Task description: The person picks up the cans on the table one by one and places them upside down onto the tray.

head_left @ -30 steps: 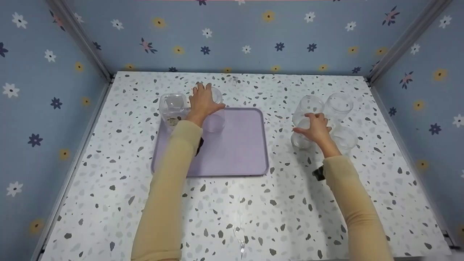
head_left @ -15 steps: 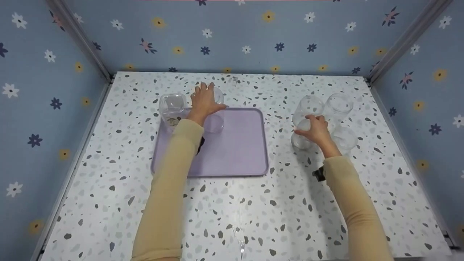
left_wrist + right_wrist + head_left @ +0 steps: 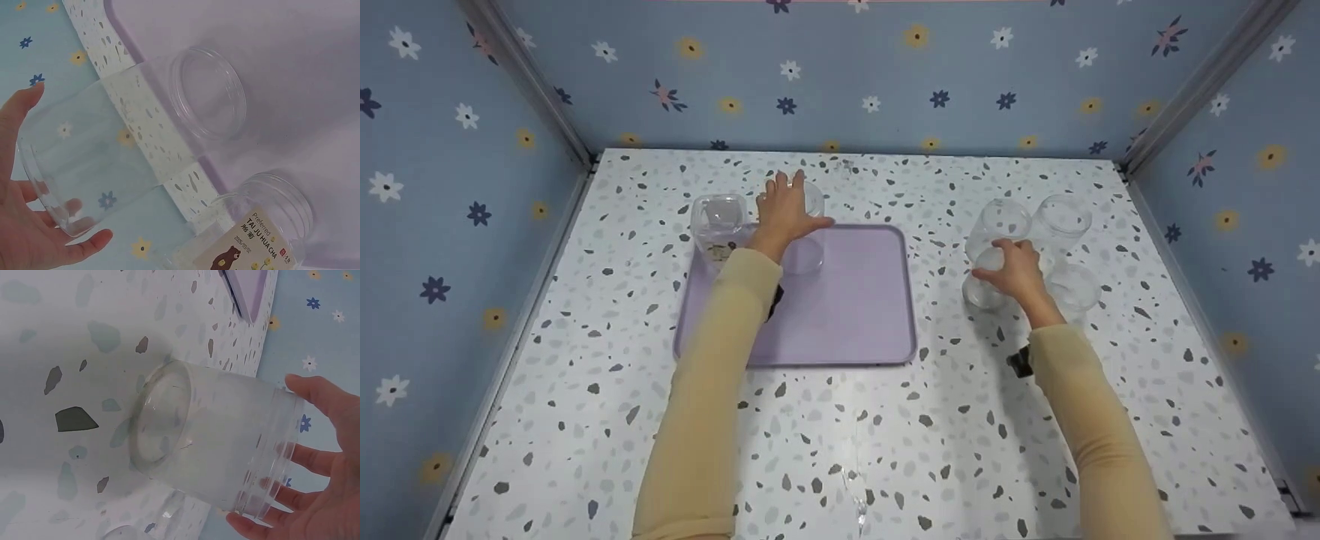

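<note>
1. As the head view shows, the plain jar (image 3: 808, 255) and the labelled jar (image 3: 718, 229) are at the far left of the lilac tray (image 3: 847, 307), so their placing looks nearly done. The left hand (image 3: 781, 214) is spread about the plain jar. To the right, off the tray, the right hand (image 3: 1014, 270) pinches the held jar (image 3: 984, 281); other clear jars (image 3: 1062, 232) stand close by, overlapping too much to count surely. Work on this side looks unfinished. The left sleeve (image 3: 705, 390) hides the tray's left part; a flowered wall (image 3: 870, 67) closes the far side.

2. From the left wrist, the plain jar's neck end is toward the tray, so it seems upside down. The thumb stands off it, fingers fanned round the other end; whether they touch, I cannot tell. The labelled jar, just beside, leaves little room there.

3. From the right wrist, the held jar has its base at the speckled table (image 3: 34, 495) and its threaded mouth up, with thumb and fingers round the rim. Neighbouring jars crowd its near side.
</note>
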`<action>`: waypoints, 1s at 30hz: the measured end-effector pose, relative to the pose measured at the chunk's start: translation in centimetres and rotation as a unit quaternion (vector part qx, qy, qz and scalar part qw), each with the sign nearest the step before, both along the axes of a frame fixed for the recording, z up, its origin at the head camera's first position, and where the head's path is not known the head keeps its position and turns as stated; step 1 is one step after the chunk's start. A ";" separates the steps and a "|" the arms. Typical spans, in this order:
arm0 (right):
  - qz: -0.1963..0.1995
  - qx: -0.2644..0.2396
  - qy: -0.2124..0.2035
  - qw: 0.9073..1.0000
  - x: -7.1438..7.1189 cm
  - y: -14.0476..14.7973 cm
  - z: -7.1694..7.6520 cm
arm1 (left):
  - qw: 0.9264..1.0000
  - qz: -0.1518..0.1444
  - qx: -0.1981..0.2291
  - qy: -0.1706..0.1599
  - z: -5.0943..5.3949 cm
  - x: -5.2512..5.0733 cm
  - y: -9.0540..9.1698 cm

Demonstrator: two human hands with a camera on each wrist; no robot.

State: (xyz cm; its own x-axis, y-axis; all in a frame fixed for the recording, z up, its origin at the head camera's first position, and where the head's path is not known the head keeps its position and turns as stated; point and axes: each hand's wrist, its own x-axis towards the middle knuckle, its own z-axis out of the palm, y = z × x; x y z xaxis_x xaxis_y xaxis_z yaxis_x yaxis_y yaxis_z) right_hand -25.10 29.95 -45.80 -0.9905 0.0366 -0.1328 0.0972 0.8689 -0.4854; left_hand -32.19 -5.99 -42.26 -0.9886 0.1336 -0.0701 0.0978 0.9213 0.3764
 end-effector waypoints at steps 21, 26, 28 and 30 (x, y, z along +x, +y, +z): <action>0.027 -0.026 0.087 0.995 1.4 -3.1 2.1 | 0.997 -0.027 0.043 0.055 2.3 1.3 -0.5; 0.044 -0.062 0.128 0.989 1.9 -3.9 2.7 | 0.995 -0.032 0.063 0.077 2.8 2.0 -0.1; 0.052 -0.077 0.145 0.985 2.1 -4.2 3.0 | 0.993 -0.034 0.072 0.085 3.0 2.2 0.0; 0.058 -0.090 0.160 0.981 2.3 -4.5 3.2 | 0.991 -0.034 0.087 0.097 3.2 2.5 0.1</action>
State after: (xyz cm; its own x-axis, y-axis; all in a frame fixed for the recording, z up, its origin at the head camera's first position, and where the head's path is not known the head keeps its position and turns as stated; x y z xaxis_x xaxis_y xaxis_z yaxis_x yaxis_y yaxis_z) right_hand -22.75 25.49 -42.65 -0.9784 -0.0752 0.1927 -0.1811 0.7619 -0.6218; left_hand -29.67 -5.89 -39.08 -0.9695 0.1942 0.1497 0.2436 0.8330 0.4968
